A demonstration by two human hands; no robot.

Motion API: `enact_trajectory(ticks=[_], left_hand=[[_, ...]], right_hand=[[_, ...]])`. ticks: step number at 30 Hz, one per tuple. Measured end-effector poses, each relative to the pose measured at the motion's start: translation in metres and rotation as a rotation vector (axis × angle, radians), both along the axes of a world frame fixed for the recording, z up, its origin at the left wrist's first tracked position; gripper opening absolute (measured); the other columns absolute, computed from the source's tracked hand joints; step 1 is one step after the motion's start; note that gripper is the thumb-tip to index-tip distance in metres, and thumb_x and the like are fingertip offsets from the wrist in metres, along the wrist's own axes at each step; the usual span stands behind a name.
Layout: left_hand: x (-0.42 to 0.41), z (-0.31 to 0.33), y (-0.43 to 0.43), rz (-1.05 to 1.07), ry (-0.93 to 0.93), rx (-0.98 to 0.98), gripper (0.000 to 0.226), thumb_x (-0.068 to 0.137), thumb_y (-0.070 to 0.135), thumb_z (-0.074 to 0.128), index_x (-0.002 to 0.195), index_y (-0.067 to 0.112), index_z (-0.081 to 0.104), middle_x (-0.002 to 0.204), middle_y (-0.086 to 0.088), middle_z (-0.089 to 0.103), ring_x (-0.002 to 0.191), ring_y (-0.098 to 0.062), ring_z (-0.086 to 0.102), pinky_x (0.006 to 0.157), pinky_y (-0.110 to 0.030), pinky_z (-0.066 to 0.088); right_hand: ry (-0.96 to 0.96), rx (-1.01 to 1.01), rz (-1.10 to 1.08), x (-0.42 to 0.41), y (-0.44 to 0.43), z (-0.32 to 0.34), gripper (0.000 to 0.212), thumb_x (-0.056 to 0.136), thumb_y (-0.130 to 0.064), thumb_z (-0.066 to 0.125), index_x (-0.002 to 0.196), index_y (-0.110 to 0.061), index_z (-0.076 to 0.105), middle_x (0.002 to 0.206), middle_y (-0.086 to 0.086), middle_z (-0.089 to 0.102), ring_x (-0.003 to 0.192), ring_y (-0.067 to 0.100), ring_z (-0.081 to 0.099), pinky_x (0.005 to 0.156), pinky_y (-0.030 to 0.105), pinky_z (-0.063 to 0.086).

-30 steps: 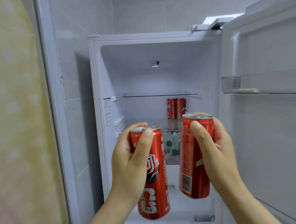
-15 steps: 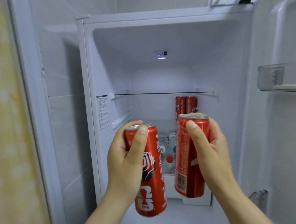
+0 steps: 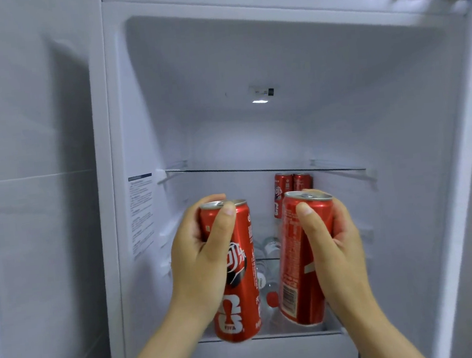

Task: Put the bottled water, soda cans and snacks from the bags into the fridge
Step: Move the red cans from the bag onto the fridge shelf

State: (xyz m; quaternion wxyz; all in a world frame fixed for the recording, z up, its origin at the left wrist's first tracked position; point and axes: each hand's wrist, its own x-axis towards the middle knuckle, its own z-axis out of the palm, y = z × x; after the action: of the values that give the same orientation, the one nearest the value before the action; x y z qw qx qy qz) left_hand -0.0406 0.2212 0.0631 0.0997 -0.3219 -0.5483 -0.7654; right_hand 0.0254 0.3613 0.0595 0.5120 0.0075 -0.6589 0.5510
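Fridge [image 3: 125, 132] open | my L hand [image 3: 206, 269] wrapped round soda can [image 3: 239, 304], R hand [image 3: 335, 250] round 2nd can [image 3: 297, 274], both at front opening, not yet shelved | in: 2 cans [image 3: 292, 186] back-right corner of mid shelf [image 3: 266, 259]; water btls [image 3: 272, 299] shelf below | snacks: none seen

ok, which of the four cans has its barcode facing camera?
The tilted can in the right hand, barcode low on its side. The upright can in the left hand shows logo and FIFA mark; the two shelf cans show none.
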Motion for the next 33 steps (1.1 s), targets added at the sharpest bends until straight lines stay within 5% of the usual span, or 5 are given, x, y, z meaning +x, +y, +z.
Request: enact_trajectory(ticks=[11, 15, 23, 33], left_hand=[[-0.075, 0.002, 0.041, -0.030, 0.070, -0.047, 0.034, 0.072, 0.053, 0.055, 0.102, 0.036, 0.057, 0.090, 0.016, 0.068, 0.081, -0.003, 0.068, 0.060, -0.017, 0.054], [-0.091, 0.006, 0.061, 0.009, 0.117, -0.065, 0.033, 0.073, 0.052, 0.056, 0.104, 0.040, 0.054, 0.091, 0.030, 0.064, 0.081, 0.006, 0.065, 0.062, -0.012, 0.052], [-0.119, 0.001, 0.090, 0.080, 0.086, -0.090, 0.043, 0.071, 0.054, 0.059, 0.111, 0.040, 0.053, 0.089, 0.023, 0.065, 0.082, 0.003, 0.065, 0.066, -0.021, 0.057], [-0.139, -0.009, 0.106, 0.116, 0.059, -0.084, 0.047, 0.070, 0.055, 0.058, 0.114, 0.039, 0.050, 0.097, 0.018, 0.063, 0.086, -0.006, 0.065, 0.073, -0.027, 0.056]], right_hand=[[-0.012, -0.037, -0.089, -0.051, 0.024, -0.006, 0.030, 0.078, -0.051, 0.064, 0.104, -0.038, 0.062, 0.095, -0.001, 0.070, 0.082, 0.020, 0.070, 0.067, 0.034, 0.060], [-0.003, -0.036, -0.093, -0.062, 0.039, -0.005, 0.029, 0.077, -0.052, 0.062, 0.102, -0.039, 0.060, 0.092, -0.011, 0.069, 0.081, 0.010, 0.069, 0.062, 0.022, 0.056], [-0.008, -0.050, -0.072, -0.087, 0.063, -0.005, 0.028, 0.075, -0.048, 0.057, 0.101, -0.039, 0.056, 0.088, -0.026, 0.066, 0.080, -0.005, 0.065, 0.056, 0.007, 0.048], [-0.015, -0.011, -0.062, -0.114, 0.080, -0.009, 0.031, 0.073, -0.052, 0.057, 0.102, -0.043, 0.055, 0.092, -0.025, 0.065, 0.084, -0.004, 0.065, 0.058, 0.007, 0.050]])
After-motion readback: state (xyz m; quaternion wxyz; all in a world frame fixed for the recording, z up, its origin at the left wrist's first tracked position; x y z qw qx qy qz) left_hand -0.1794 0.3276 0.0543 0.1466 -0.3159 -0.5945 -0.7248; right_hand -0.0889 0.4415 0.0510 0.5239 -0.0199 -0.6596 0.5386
